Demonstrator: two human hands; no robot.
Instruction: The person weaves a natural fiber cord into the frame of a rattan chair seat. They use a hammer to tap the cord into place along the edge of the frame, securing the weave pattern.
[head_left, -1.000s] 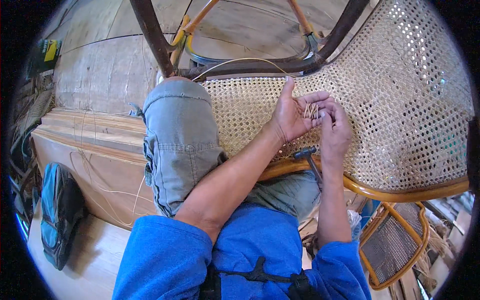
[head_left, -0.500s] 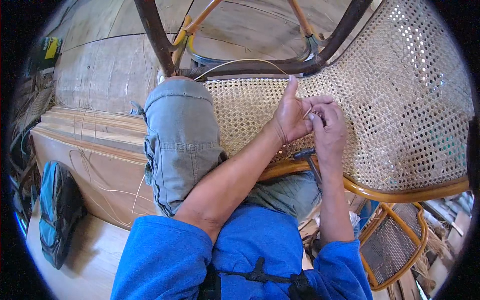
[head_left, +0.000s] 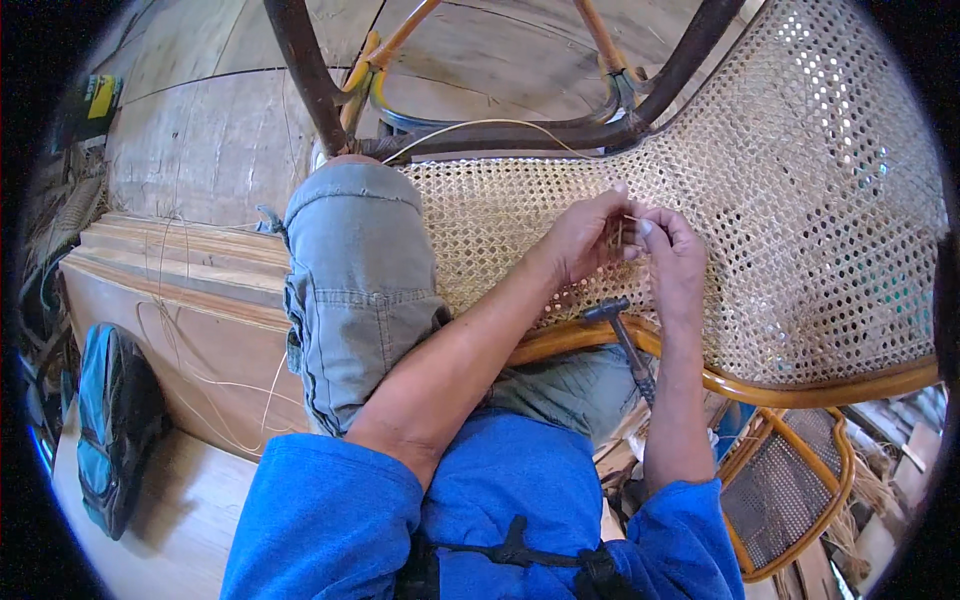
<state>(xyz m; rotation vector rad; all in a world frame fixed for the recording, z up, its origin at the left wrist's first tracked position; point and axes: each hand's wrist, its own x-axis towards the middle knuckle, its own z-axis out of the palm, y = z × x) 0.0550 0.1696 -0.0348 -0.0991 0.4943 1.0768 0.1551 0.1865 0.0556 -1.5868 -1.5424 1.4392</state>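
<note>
Both my hands are together above a woven cane seat point(head_left: 490, 215). My left hand point(head_left: 590, 238) is curled, palm toward the right, with thin pale cane pieces showing among its fingers. My right hand point(head_left: 678, 258) is closed in a pinch on a short, thin cane strip point(head_left: 632, 218) at the left fingertips. Where the strip ends is hidden by the fingers. Below the hands, a dark hammer point(head_left: 622, 335) rests across the seat's front rattan rail point(head_left: 550, 340). A longer cane strand point(head_left: 490, 121) arches over the far edge of the seat.
The woven cane back point(head_left: 800, 200) rises at the right. Dark frame poles point(head_left: 308, 70) stand at the far side. Stacked boards point(head_left: 180, 260) and a blue-black bag point(head_left: 110, 420) are at the left. Another cane-panelled rattan piece point(head_left: 790, 490) lies lower right, near loose fibres.
My left hand has turned and curled its fingers, its thumb moving toward the right hand. The right hand has shifted slightly right. The arched strand no longer meets the left thumb, and more hammer shows.
</note>
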